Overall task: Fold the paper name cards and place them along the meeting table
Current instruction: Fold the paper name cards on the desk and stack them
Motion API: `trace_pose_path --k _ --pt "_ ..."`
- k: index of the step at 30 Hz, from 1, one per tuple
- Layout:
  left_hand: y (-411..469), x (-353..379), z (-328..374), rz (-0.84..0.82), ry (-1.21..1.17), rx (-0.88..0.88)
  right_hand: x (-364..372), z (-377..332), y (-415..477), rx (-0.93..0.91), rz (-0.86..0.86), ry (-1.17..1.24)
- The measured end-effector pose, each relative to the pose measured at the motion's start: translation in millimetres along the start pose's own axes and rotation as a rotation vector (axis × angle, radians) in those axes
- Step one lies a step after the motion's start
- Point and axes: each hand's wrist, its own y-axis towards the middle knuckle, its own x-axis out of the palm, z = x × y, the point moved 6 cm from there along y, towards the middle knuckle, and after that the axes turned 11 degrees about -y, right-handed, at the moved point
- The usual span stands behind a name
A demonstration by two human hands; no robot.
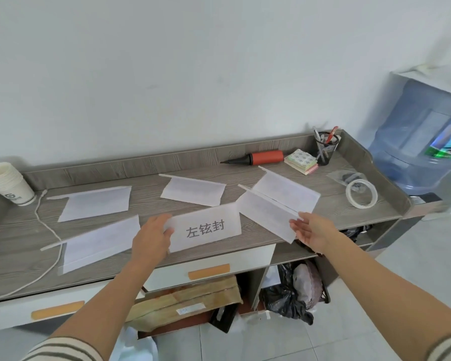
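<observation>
Several white paper name cards lie on the grey wood-grain table (245,246). The card with printed characters (206,227) stands near the front edge; my left hand (151,238) holds its left end, thumb over the paper. To its right lies a folded card (271,214), and my right hand (310,230) touches its near right corner with relaxed, open fingers. Other folded cards rest behind it (287,191), at the back middle (193,191), back left (97,201) and front left (99,241).
A stack of paper cups (8,183) stands at far left beside a white cord (50,230). At the back right are a red hand pump (261,157), sticky notes (301,161), a mesh pen holder (327,147) and a tape ring (361,192). A water bottle (414,142) stands right of the table.
</observation>
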Motion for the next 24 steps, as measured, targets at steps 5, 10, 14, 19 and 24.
trace_pose_path --k 5,10,14,19,24 --pt "-6.2 0.6 0.0 0.007 -0.062 0.006 6.2 3.6 -21.6 -0.02 -0.061 0.113" --pt "-6.7 -1.1 -1.7 0.008 -0.095 0.018 2.7 -9.7 -60.2 -0.218 -0.083 0.057" --pt "-7.3 -1.1 -0.5 0.013 -0.169 0.035 24.0 -40.2 -85.9 -0.506 -0.087 -0.202" --pt "-7.8 3.0 -6.4 0.007 -0.344 -0.041 79.8 -55.3 -92.1 -0.717 -0.163 -0.479" --pt "-17.2 2.9 -21.5 0.087 -0.754 -0.256 122.6 -32.6 -59.7 -0.752 -0.331 -0.664"
